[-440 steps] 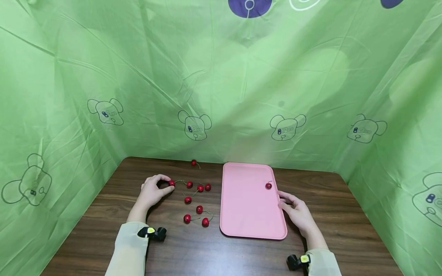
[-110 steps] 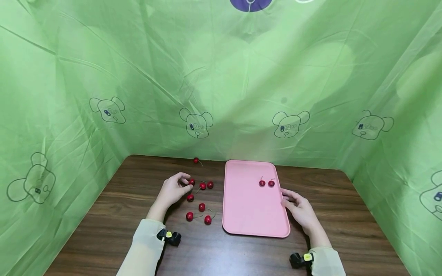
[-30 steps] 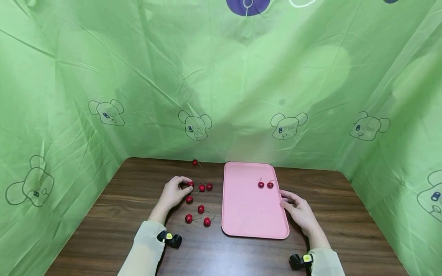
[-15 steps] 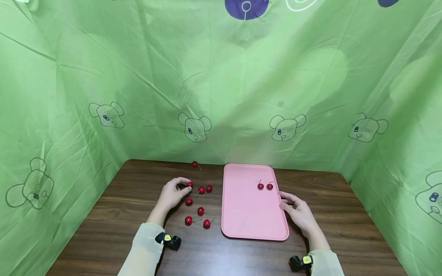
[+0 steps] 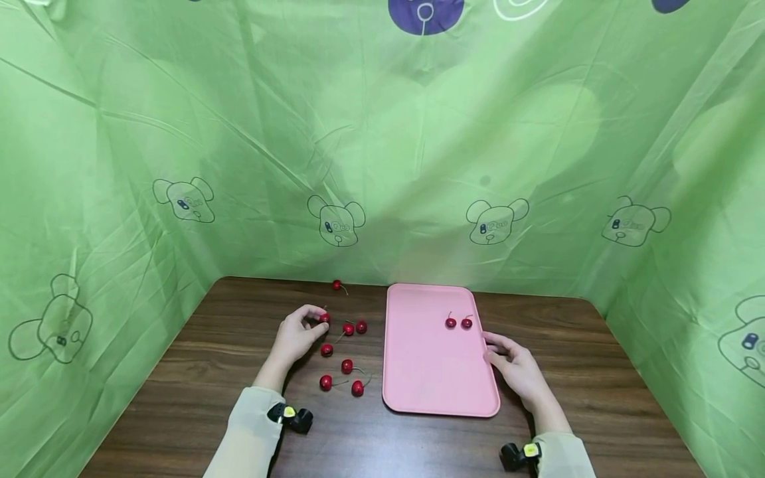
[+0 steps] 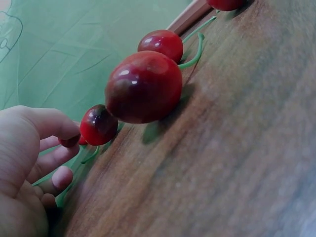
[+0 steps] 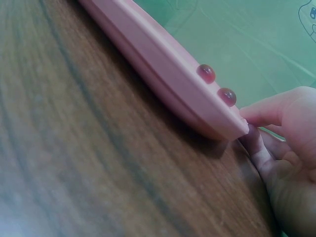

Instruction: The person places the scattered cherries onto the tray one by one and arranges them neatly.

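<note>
My left hand [image 5: 295, 337] pinches a red cherry [image 5: 325, 318] between thumb and index finger, over the left half of the table. In the left wrist view that cherry [image 6: 69, 141] is mostly hidden behind the fingers. My right hand [image 5: 518, 373] holds the right rim of a pink rectangular tray [image 5: 436, 372], its thumb and fingers at the edge. Two cherries lie side by side on the tray, the left cherry [image 5: 451, 323] and the right cherry [image 5: 467, 323], stems pointing away. The right wrist view shows fingers [image 7: 261, 109] against the tray's rim [image 7: 163, 64].
Several loose cherries with green stems lie between left hand and tray, among them a near cherry [image 5: 357, 388] and a middle cherry [image 5: 327, 350]. A lone cherry [image 5: 337, 285] sits near the back edge. Green cloth [image 5: 418, 166] walls surround the wooden table [image 5: 556, 318].
Since the oldest frame, a second cherry has come onto the tray and my left hand has taken hold of another. Over the last second that cherry shifts slightly left. My right hand stays put.
</note>
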{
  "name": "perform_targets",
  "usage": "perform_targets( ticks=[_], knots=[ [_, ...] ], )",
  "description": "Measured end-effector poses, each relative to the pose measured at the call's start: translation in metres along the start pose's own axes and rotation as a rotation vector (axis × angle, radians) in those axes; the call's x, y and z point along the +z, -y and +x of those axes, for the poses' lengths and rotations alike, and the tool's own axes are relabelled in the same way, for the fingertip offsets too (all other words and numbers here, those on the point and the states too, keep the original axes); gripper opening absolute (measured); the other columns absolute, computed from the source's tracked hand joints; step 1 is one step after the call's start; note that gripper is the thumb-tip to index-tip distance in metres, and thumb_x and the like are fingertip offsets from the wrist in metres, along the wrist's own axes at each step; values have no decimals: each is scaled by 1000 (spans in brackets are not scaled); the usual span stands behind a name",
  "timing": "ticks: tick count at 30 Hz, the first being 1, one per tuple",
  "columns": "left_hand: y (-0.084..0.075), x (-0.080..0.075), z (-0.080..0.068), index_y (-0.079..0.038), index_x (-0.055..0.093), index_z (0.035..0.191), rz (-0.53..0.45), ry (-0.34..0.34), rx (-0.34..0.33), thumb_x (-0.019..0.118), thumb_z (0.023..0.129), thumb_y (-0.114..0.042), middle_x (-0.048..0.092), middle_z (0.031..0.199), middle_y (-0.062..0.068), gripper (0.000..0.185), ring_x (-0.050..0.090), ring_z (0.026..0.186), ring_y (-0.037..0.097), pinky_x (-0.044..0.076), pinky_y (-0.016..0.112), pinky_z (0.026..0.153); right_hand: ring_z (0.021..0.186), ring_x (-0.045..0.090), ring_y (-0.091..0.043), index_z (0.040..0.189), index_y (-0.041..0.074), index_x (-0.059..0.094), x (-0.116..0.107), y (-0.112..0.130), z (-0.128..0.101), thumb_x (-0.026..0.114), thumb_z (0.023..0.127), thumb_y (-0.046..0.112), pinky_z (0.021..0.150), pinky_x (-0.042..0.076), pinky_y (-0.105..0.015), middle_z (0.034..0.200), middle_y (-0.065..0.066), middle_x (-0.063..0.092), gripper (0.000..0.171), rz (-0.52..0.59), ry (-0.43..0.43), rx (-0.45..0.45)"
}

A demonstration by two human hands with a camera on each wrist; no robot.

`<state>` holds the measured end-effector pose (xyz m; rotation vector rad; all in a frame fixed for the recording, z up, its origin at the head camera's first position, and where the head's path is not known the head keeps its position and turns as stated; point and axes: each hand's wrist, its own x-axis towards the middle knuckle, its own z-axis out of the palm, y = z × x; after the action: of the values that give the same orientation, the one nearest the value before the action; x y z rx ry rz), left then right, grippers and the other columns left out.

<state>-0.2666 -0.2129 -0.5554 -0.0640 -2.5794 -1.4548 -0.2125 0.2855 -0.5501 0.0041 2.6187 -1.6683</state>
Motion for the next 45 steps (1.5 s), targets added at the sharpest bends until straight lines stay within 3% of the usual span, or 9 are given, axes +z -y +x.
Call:
perform_targets(
  ticks=[10, 24, 33, 45],
  knots=[
    [0, 0, 1, -13, 76, 113, -7, -10, -11, 86, 93, -12, 74, 106, 5, 22, 56, 82, 19, 45, 31, 75, 124, 64, -24, 152, 5, 63, 1, 0, 1, 67, 109, 11, 92, 54, -21, 138, -19, 70, 43, 4, -9, -9],
    [0, -1, -1, -14, 77, 114, -11, -5, 7, 84, 94, -12, 74, 107, 5, 21, 57, 82, 17, 46, 29, 75, 126, 64, -28, 151, 5, 63, 1, -2, 0, 67, 109, 10, 92, 54, -21, 138, -19, 70, 43, 9, -10, -2],
    [-11, -6, -2, -13, 77, 114, -38, -22, 3, 84, 94, -12, 75, 108, 6, 22, 59, 88, 17, 47, 28, 77, 123, 65, -23, 151, 5, 64, 0, -2, 1, 68, 108, 9, 92, 55, -21, 137, -19, 70, 43, 12, -11, -11],
    [-28, -5, -1, -15, 76, 112, -23, 46, -15, 84, 93, -13, 73, 106, 5, 21, 58, 84, 22, 47, 34, 77, 120, 66, -19, 150, 5, 64, 1, -3, 2, 69, 107, 11, 91, 55, -22, 135, -20, 70, 43, 38, -17, -12]
  ],
)
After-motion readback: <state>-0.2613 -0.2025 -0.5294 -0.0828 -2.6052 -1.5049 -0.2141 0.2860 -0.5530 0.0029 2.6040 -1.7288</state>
